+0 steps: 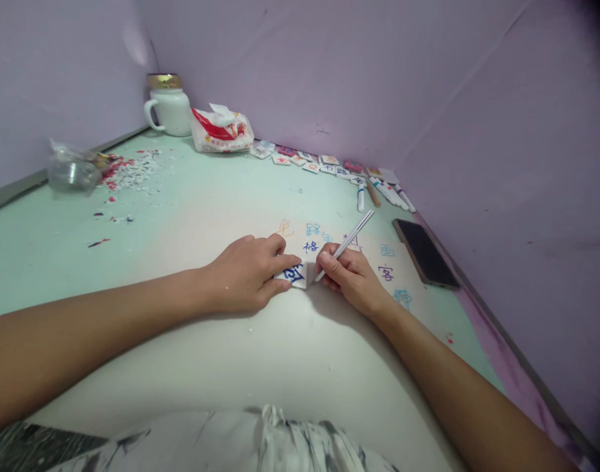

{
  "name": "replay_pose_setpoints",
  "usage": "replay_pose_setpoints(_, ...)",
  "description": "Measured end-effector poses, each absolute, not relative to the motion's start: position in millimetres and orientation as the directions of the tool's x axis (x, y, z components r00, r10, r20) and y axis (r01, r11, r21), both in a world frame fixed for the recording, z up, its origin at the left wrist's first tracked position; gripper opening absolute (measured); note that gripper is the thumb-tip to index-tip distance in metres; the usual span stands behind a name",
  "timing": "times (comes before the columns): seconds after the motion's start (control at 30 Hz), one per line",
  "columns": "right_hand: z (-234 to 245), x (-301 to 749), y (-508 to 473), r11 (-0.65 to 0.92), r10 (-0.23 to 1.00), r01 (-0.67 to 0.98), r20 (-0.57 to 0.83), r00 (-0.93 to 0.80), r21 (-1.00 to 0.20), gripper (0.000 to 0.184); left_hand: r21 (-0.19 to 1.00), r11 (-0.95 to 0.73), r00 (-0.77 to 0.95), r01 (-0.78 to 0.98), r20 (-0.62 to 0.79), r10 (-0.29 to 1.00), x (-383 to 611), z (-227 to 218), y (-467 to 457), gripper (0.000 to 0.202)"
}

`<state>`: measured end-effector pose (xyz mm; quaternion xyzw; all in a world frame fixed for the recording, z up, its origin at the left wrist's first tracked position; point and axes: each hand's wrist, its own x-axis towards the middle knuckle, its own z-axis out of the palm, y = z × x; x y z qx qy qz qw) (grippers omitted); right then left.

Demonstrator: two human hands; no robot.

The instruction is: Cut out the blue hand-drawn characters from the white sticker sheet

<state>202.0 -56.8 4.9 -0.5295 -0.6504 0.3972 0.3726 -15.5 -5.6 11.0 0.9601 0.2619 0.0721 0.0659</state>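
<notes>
My left hand (248, 272) rests on the table with its fingers curled onto a small white tile (295, 275) that bears a dark blue painted character. My right hand (352, 275) is closed around a thin white pen (346, 242), whose tip touches the tile's right edge. Blue and orange characters (311, 231) are written on the pale green table (182, 210) just beyond both hands.
A black phone (424, 252) lies to the right. Several painted tiles (324, 164) and markers (386, 192) line the far wall. A white mug with a gold lid (169, 105), a snack bag (221, 131), a crumpled clear bag (71, 169) and red and white scraps (130, 170) sit at the back left.
</notes>
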Motion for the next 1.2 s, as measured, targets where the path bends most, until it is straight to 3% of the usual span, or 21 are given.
replay_pose_setpoints(1.2, 1.2, 204.8, -56.7, 0.165, 0.980, 0.436, 0.097, -0.175, -0.884, 0.055, 0.163, -0.849, 0.850, 0.503, 0.086, 0.521, -15.3, 11.5, -6.6, 0.040)
